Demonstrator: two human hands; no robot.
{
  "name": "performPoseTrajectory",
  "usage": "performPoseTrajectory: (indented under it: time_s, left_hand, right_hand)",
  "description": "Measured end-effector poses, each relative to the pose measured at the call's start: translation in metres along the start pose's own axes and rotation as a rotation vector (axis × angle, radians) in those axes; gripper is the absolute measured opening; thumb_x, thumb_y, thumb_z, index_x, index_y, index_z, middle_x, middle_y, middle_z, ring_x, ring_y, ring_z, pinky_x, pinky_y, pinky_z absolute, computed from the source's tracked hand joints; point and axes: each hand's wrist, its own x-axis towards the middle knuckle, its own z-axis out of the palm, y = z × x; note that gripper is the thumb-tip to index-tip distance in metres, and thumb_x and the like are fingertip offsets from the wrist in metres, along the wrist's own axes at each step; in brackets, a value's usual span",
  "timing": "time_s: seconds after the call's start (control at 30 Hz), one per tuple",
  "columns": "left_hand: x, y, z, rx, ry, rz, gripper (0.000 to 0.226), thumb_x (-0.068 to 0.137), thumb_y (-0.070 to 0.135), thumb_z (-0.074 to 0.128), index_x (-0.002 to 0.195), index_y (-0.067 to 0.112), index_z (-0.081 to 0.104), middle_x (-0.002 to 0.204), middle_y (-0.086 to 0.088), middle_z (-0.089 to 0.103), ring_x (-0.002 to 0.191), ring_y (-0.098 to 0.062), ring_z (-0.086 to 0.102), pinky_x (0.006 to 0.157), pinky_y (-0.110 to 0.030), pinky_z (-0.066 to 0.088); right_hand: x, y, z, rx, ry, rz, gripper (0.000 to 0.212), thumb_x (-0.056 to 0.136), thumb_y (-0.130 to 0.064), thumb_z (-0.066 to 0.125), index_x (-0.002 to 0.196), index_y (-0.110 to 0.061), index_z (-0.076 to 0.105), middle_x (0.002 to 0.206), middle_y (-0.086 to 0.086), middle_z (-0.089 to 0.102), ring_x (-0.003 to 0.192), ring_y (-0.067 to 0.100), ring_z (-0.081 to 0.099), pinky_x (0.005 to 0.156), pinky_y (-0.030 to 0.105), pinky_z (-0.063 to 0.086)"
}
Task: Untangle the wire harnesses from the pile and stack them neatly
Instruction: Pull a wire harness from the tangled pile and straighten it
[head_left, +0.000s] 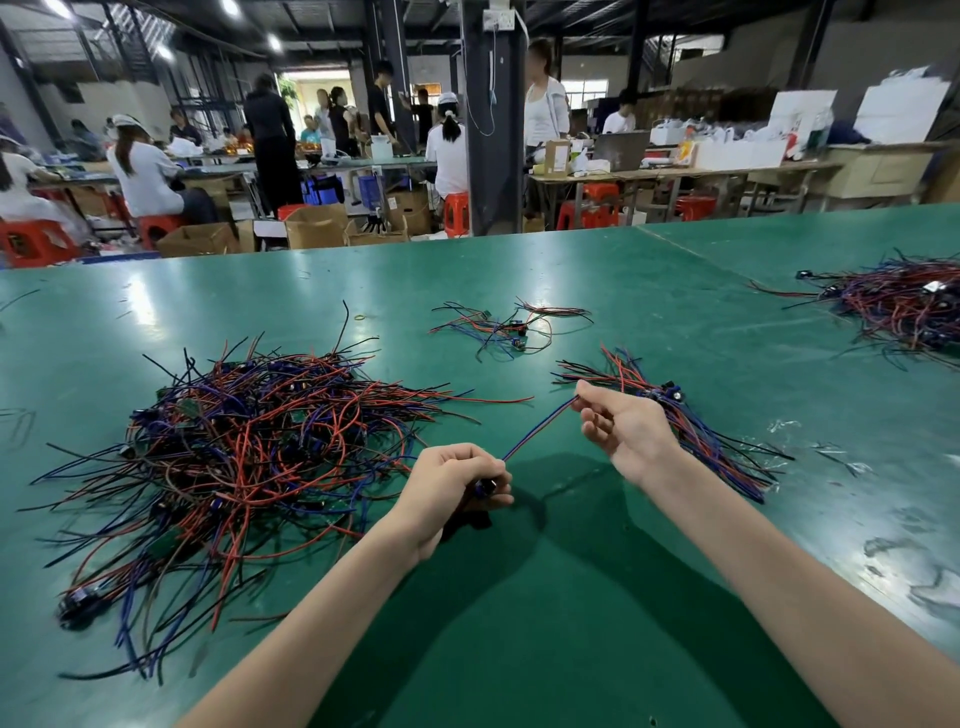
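A big tangled pile of red, blue and black wire harnesses (249, 457) lies on the green table (597, 597) at the left. One harness (537, 428) is stretched taut between my hands above the table. My left hand (452, 488) grips its dark connector end. My right hand (621, 426) pinches the wire tips. Just behind my right hand lies a straightened stack of harnesses (691, 426), wires roughly parallel.
A small loose bunch of harnesses (506, 327) lies further back in the middle. Another large pile (904, 306) sits at the far right. Clear plastic scraps (810, 447) lie right of the stack. Beyond the table's far edge people work at benches with red stools.
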Motion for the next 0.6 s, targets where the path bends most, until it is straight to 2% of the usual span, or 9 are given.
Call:
performPoseTrajectory:
  time_s: [0.1, 0.17, 0.23, 0.33, 0.5, 0.6]
  left_hand:
    - [0.001, -0.002, 0.0, 0.048, 0.019, -0.002, 0.028, 0.083, -0.008, 0.058, 0.057, 0.002, 0.06, 0.059, -0.012, 0.063, 0.052, -0.019, 0.06, 0.054, -0.026, 0.056]
    - [0.003, -0.004, 0.0, 0.103, 0.035, 0.014, 0.033, 0.082, -0.007, 0.058, 0.053, 0.007, 0.062, 0.058, -0.01, 0.063, 0.052, -0.017, 0.059, 0.057, -0.028, 0.056]
    - [0.004, -0.005, -0.001, 0.18, 0.056, 0.033, 0.037, 0.08, -0.004, 0.059, 0.048, 0.014, 0.064, 0.058, -0.007, 0.063, 0.052, -0.016, 0.059, 0.063, -0.031, 0.053]
    - [0.005, -0.006, -0.004, 0.161, 0.063, 0.021, 0.038, 0.08, -0.004, 0.058, 0.048, 0.015, 0.064, 0.058, -0.007, 0.062, 0.053, -0.017, 0.059, 0.072, -0.038, 0.055]
    - [0.005, -0.007, -0.003, 0.105, 0.045, 0.011, 0.04, 0.083, -0.006, 0.057, 0.047, 0.012, 0.062, 0.057, -0.009, 0.062, 0.053, -0.016, 0.06, 0.06, -0.031, 0.059]
    - [0.005, -0.004, -0.002, 0.067, 0.038, 0.008, 0.036, 0.082, -0.008, 0.056, 0.049, 0.007, 0.06, 0.058, -0.011, 0.06, 0.051, -0.017, 0.058, 0.056, -0.029, 0.057]
  right_hand:
    - [-0.005, -0.005, 0.001, 0.252, -0.128, 0.213, 0.012, 0.084, -0.004, 0.063, 0.074, -0.001, 0.059, 0.056, 0.005, 0.06, 0.036, 0.002, 0.05, 0.036, 0.01, 0.041]
    - [-0.01, -0.006, 0.003, 0.346, -0.22, 0.292, 0.008, 0.076, -0.006, 0.064, 0.075, -0.001, 0.058, 0.058, 0.006, 0.059, 0.037, 0.001, 0.049, 0.036, 0.009, 0.04]
    - [-0.013, -0.006, 0.006, 0.369, -0.265, 0.312, 0.012, 0.07, -0.007, 0.065, 0.077, -0.001, 0.059, 0.059, 0.006, 0.059, 0.037, 0.001, 0.049, 0.036, 0.009, 0.04]
    - [-0.014, -0.007, 0.009, 0.345, -0.264, 0.308, 0.011, 0.069, -0.007, 0.065, 0.077, -0.001, 0.058, 0.059, 0.006, 0.059, 0.037, 0.0, 0.047, 0.035, 0.008, 0.039]
    - [-0.016, -0.002, 0.006, 0.424, -0.344, 0.37, 0.007, 0.072, -0.006, 0.065, 0.073, 0.001, 0.062, 0.061, 0.006, 0.058, 0.036, 0.002, 0.047, 0.034, 0.008, 0.038]
    - [-0.006, -0.001, 0.004, 0.386, -0.272, 0.312, 0.006, 0.075, -0.005, 0.064, 0.073, -0.001, 0.06, 0.059, 0.006, 0.058, 0.035, 0.001, 0.046, 0.034, 0.008, 0.036]
